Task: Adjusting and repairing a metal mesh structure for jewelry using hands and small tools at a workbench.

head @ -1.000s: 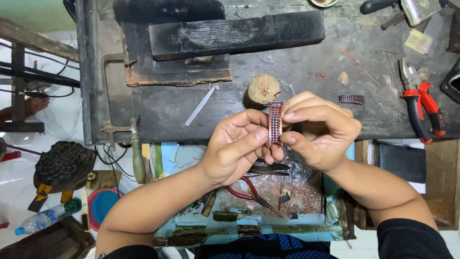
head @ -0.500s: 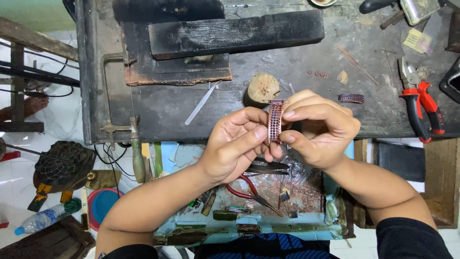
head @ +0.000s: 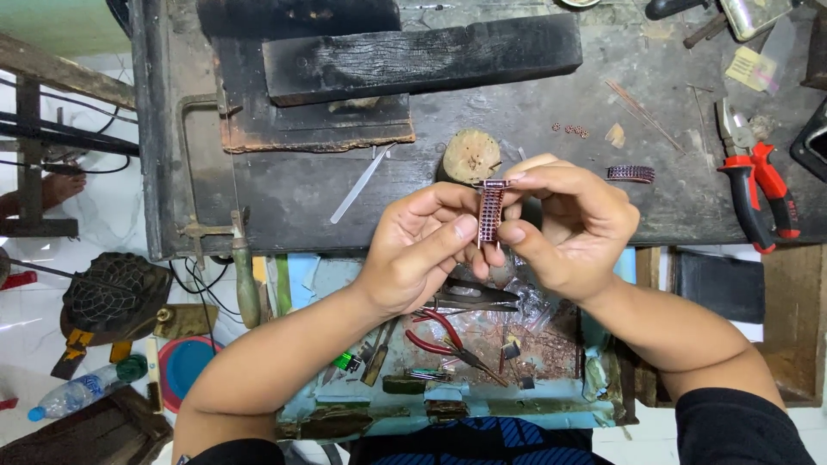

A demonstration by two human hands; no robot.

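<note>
Hands meet above the near edge of the dark workbench [head: 551, 120] in the head view, and between them you hold a short strip of copper-coloured linked mesh [head: 490, 213] upright. Your left hand [head: 422, 250] pinches its lower end between thumb and forefinger; your right hand [head: 564, 228] closes on it from the right, forefinger hooked over the flat bar at the top and thumb at the bottom. Both grips are narrow and shut on the strip, so it sits right at the fingertips, not in either palm.

To work it well, keep the pinch light and close to the ends so the links stay straight and visible between your fingers; twisting would likely kink the mesh.

A second, similar strip [head: 631, 174] lies flat on the bench to the right, well apart from your hands. Red-handled pliers [head: 758, 185] lie farther right. A round wooden stump [head: 470, 157] stands just beyond your fingers. Nearer you, an open tray [head: 345, 413] holds slim red-handled cutters [head: 448, 340] and what may be small scraps.
</note>
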